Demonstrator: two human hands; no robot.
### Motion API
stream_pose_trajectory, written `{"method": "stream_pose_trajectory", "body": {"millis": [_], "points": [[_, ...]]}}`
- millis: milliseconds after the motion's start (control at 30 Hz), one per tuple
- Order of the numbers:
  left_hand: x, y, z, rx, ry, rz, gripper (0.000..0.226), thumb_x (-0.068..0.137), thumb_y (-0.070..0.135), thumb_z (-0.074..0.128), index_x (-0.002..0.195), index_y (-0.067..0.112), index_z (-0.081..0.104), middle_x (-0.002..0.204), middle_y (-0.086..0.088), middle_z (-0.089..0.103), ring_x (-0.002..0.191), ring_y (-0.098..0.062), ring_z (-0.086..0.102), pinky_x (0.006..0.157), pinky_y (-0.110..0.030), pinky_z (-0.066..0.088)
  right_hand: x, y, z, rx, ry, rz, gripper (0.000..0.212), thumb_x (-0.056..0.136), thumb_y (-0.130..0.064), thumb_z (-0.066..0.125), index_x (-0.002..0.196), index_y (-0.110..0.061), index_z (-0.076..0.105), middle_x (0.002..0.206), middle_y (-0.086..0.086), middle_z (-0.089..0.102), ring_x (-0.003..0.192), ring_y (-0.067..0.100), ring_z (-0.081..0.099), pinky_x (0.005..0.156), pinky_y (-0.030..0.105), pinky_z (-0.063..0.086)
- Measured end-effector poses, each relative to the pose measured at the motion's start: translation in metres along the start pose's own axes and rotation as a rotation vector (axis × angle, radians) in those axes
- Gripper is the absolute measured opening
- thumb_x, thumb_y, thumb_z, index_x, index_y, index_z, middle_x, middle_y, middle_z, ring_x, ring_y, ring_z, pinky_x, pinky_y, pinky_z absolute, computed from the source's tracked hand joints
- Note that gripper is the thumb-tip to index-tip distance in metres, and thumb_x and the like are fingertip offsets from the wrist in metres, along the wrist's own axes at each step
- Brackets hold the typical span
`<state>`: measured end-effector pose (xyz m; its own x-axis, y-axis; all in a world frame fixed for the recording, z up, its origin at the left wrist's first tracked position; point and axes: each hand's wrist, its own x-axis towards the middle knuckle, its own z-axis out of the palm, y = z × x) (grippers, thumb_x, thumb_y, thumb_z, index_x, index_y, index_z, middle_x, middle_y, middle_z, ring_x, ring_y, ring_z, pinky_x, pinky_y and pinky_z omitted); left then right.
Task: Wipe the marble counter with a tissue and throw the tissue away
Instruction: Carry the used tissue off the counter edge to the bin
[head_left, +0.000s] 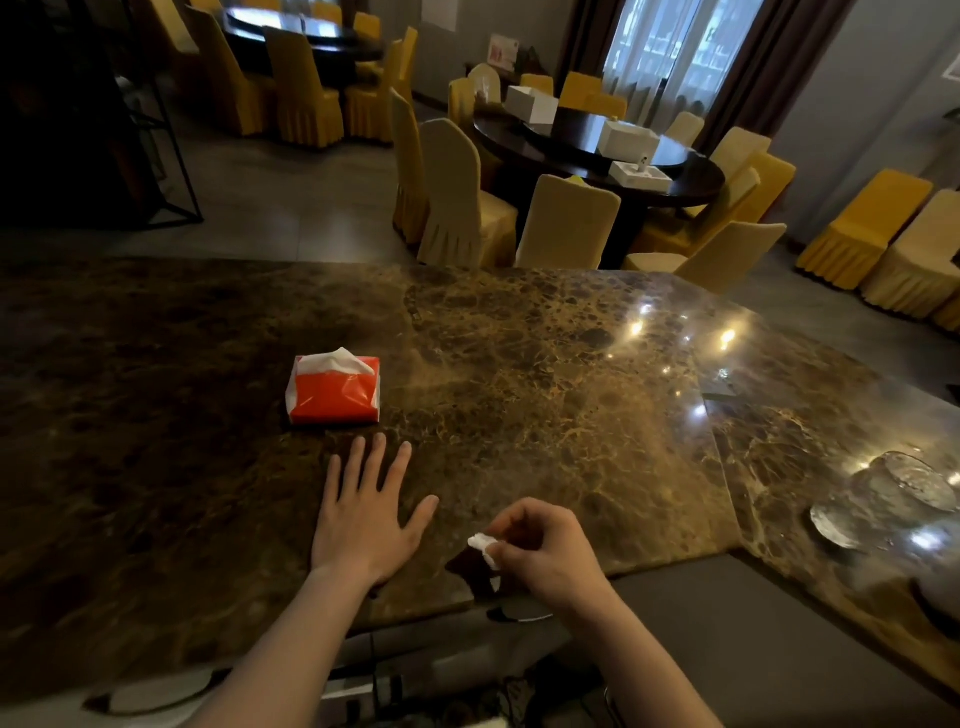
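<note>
The brown marble counter (545, 374) fills the middle of the head view. An orange tissue pack (333, 391) lies on it, a white tissue sticking out of its top. My left hand (366, 514) rests flat on the marble just below the pack, fingers spread, holding nothing. My right hand (545, 548) is curled near the counter's front edge and pinches a small crumpled white tissue (484, 545) between its fingertips. Most of the tissue is hidden inside the hand.
A glass ashtray or dish (893, 499) sits on the counter at the right. Beyond the counter stand a dark round table (685, 176) with white boxes and several yellow-covered chairs (457, 197). Below the front edge are dim shelves with cables.
</note>
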<state>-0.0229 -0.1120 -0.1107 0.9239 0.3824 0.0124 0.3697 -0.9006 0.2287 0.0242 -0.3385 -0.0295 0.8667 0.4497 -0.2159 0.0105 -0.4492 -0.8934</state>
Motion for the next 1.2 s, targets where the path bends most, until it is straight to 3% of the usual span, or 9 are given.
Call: {"method": "stream_pose_trajectory", "body": {"millis": [133,267,333,400,567,833,967,1200], "points": [[0.000,0.000,-0.005,-0.020,-0.031,0.008,0.082,0.095,0.077,0.017,0.163,0.035,0.001,0.175,-0.004,-0.004,0.158,-0.024,-0.017,0.128,-0.050,-0.010,-0.009,-0.012,0.004,0.126,0.016,0.017,0.024,0.081,-0.004,0.080,0.083,-0.027,0.073,0.087,0.004,0.077,0.081,0.017,0.075,0.068,0.030,0.062],[-0.003,0.000,-0.014,-0.048,-0.033,0.012,0.081,0.096,0.075,0.026,0.163,0.034,0.007,0.175,-0.004,0.001,0.159,-0.024,-0.011,0.129,-0.051,-0.009,-0.016,-0.019,0.017,0.045,0.047,-0.009,0.023,0.081,-0.006,0.082,0.086,-0.027,0.073,0.087,0.002,0.076,0.082,0.016,0.073,0.073,0.038,0.063],[-0.006,-0.005,-0.019,-0.033,0.002,0.027,0.080,0.096,0.075,0.028,0.162,0.035,0.010,0.175,-0.004,0.006,0.159,-0.024,-0.006,0.129,-0.051,-0.006,-0.022,-0.022,0.023,-0.030,0.049,-0.074,0.023,0.081,-0.010,0.082,0.088,-0.030,0.072,0.088,-0.003,0.075,0.081,0.012,0.071,0.073,0.033,0.062],[-0.013,-0.020,-0.026,-0.029,0.032,0.015,0.081,0.095,0.076,0.029,0.162,0.035,0.011,0.174,-0.004,0.007,0.159,-0.025,-0.004,0.129,-0.050,-0.005,-0.034,-0.024,0.033,-0.090,0.013,-0.153,0.023,0.080,-0.014,0.082,0.088,-0.033,0.071,0.089,-0.008,0.074,0.082,0.010,0.071,0.071,0.028,0.060],[-0.035,-0.067,-0.033,0.014,0.040,-0.043,0.085,0.092,0.081,0.027,0.162,0.036,0.010,0.174,-0.005,0.008,0.159,-0.026,-0.002,0.130,-0.052,0.000,-0.073,-0.011,0.073,-0.235,-0.212,-0.296,0.022,0.081,-0.020,0.079,0.090,-0.035,0.067,0.091,-0.014,0.069,0.084,0.007,0.067,0.071,0.030,0.061],[-0.056,-0.091,-0.031,0.029,0.006,-0.079,0.087,0.090,0.084,0.016,0.162,0.036,0.009,0.175,-0.003,0.003,0.159,-0.025,-0.008,0.129,-0.054,-0.002,-0.105,0.064,0.133,-0.580,-0.339,-0.193,0.015,0.074,-0.020,0.064,0.087,-0.026,0.061,0.084,-0.011,0.062,0.075,0.010,0.058,0.064,0.035,0.053],[-0.056,-0.090,-0.028,0.043,0.021,-0.078,0.088,0.089,0.084,0.012,0.162,0.036,0.009,0.175,-0.004,0.004,0.159,-0.025,-0.008,0.129,-0.054,-0.003,-0.112,0.095,0.146,-0.583,-0.286,-0.125,0.017,0.076,-0.014,0.061,0.084,-0.029,0.064,0.085,-0.013,0.064,0.076,0.008,0.060,0.059,0.022,0.047],[-0.057,-0.089,-0.024,0.053,0.035,-0.084,0.089,0.088,0.085,0.007,0.162,0.035,0.007,0.175,-0.004,0.003,0.159,-0.026,-0.009,0.129,-0.055,-0.002,-0.115,0.109,0.165,-0.612,-0.293,-0.102,0.018,0.076,-0.015,0.062,0.089,-0.029,0.062,0.094,-0.007,0.064,0.083,0.018,0.062,0.065,0.035,0.051]]}}
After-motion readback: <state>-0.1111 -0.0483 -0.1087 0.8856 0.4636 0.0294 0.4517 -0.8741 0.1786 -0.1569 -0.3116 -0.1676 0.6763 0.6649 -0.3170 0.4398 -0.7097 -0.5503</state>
